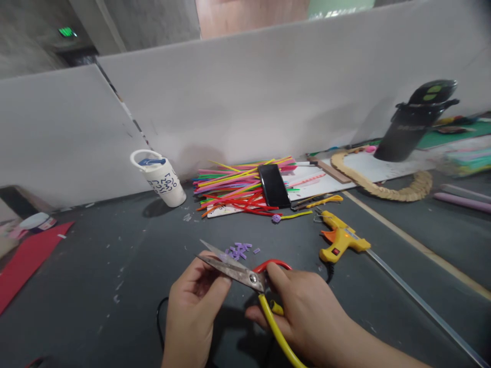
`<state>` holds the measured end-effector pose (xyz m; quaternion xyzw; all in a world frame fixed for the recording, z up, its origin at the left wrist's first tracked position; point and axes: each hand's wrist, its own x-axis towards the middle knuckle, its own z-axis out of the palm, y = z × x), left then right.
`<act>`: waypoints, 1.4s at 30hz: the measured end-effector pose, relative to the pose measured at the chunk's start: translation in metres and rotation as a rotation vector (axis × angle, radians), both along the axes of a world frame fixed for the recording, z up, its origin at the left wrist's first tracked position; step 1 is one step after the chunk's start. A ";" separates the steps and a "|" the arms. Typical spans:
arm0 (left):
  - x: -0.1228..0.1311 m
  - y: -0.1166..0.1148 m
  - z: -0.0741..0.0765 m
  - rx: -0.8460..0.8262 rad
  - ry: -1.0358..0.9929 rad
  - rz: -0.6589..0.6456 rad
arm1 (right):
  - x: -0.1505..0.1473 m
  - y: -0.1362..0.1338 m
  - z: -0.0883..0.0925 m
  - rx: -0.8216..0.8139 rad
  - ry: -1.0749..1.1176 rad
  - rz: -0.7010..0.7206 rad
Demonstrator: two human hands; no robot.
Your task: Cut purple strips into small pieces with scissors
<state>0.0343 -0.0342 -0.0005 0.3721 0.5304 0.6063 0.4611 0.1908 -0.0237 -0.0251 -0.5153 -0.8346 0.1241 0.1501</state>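
While right hand (307, 301) grips scissors (253, 279), blades (227, 268) apart

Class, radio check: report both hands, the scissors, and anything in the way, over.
Right hand gripping scissors, blades parted. Left hand at the blades, its hold unclear. Nearby: purple pieces just beyond the blades, yellow glue gun to the right.
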 end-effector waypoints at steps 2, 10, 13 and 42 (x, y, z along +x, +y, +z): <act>0.000 0.000 0.000 -0.013 0.013 -0.016 | 0.001 0.000 0.000 -0.031 0.002 -0.008; -0.005 0.003 -0.001 0.086 0.270 -0.092 | 0.003 0.006 0.007 -0.347 0.393 -0.033; -0.004 0.002 -0.004 0.095 0.526 -0.169 | 0.003 0.009 0.010 -0.440 0.596 -0.057; 0.005 0.003 -0.011 -0.382 -0.172 -0.551 | 0.009 0.014 0.018 -0.571 0.782 0.052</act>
